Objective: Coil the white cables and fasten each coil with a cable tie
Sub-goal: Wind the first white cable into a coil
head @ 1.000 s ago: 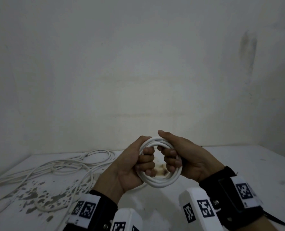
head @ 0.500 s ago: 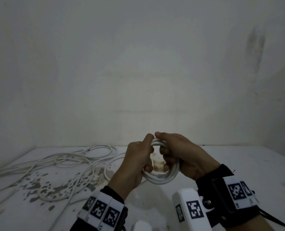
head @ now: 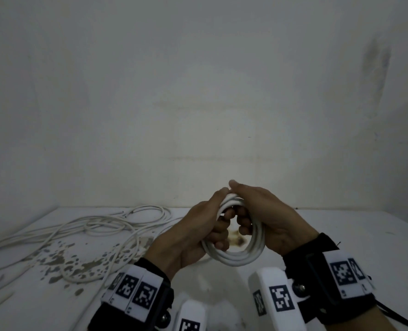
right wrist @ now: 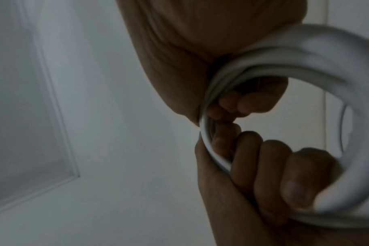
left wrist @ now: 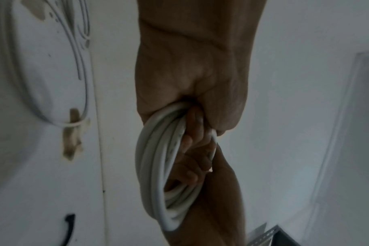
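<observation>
A small coil of white cable (head: 236,256) hangs in the air above the white table (head: 341,235), held between both hands. My left hand (head: 205,225) grips the coil's left side with its fingers curled through the ring. My right hand (head: 257,218) grips the right side, thumb laid over the top. The left wrist view shows the coil (left wrist: 156,174) edge-on under the left palm. In the right wrist view the coil (right wrist: 318,55) arcs close to the lens with curled fingers (right wrist: 263,166) inside it. No cable tie shows.
Loose white cables (head: 97,225) lie tangled on the table's left half, over a patch of chipped paint (head: 62,259). A brown stain (head: 236,240) marks the table behind the coil. A plain wall (head: 198,103) rises close behind the table.
Both hands have turned the coil and regripped it; the left hand rolled over and back so its fingers curl through the ring again. The trailing strand on the left is no longer seen.
</observation>
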The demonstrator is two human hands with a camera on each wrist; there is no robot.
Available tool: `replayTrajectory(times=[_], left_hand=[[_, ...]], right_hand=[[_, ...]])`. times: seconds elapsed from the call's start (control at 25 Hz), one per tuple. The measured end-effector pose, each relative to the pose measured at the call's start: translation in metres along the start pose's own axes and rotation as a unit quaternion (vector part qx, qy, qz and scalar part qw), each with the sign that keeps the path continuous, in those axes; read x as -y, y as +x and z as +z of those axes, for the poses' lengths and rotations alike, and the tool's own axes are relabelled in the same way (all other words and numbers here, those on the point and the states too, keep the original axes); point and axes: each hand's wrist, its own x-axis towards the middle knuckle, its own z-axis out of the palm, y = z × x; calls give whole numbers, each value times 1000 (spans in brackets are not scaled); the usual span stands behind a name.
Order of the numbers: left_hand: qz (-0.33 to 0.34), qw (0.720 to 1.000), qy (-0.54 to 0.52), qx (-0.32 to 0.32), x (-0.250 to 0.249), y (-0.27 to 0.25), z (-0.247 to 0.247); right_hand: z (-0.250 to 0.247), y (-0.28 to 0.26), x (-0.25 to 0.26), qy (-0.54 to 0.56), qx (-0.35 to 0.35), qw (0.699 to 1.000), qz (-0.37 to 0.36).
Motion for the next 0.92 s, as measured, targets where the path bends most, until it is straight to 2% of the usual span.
replayTrajectory(times=[0.12, 0.2, 0.36, 0.44, 0.6, 0.92], left_hand=[[6, 993, -101, -54, -5, 6, -9], [11, 986, -149, -76, -7, 10, -15], [15, 987, -140, -76, -9, 11, -15], [21, 988, -133, -73, -11, 11, -13], [-4, 978, -206, -24, -7, 9, -12], [8, 949, -302, 91, -2, 3, 2]], right_hand=[[-2, -4, 3, 107, 57, 993, 18], [-2, -6, 3, 140, 90, 986, 27], [0, -6, 4, 152, 86, 983, 56], [-1, -6, 9, 208, 87, 970, 86], [-3, -6, 14, 272, 64, 952, 123], [-11, -5, 18, 263, -34, 961, 81]])
